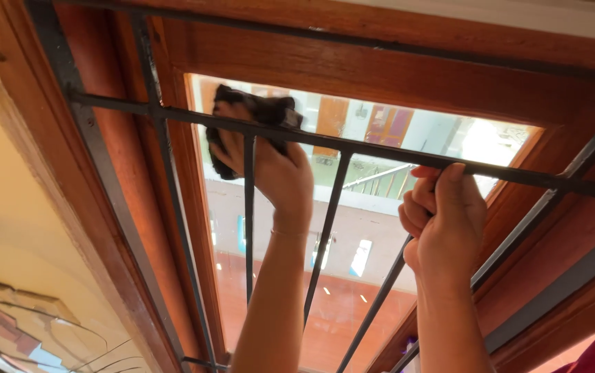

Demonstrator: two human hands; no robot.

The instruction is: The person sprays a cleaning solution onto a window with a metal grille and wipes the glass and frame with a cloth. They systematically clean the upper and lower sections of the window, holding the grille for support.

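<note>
Left hand [280,173] clamped on dark cloth [256,114] against window glass [380,138]; right hand [442,217] gripping grille bar [518,176]. Best w/ firm, even strokes.

Both bare arms reach upward, the left hand [280,173] raised farther with its fingers closed in a grasp, while the right hand [444,217], lower and to the right, curls into a tight fist-like grip.

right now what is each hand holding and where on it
The left hand clutches a bunched dark cloth against the window glass; the right hand grips the horizontal bar of the metal grille.
</note>
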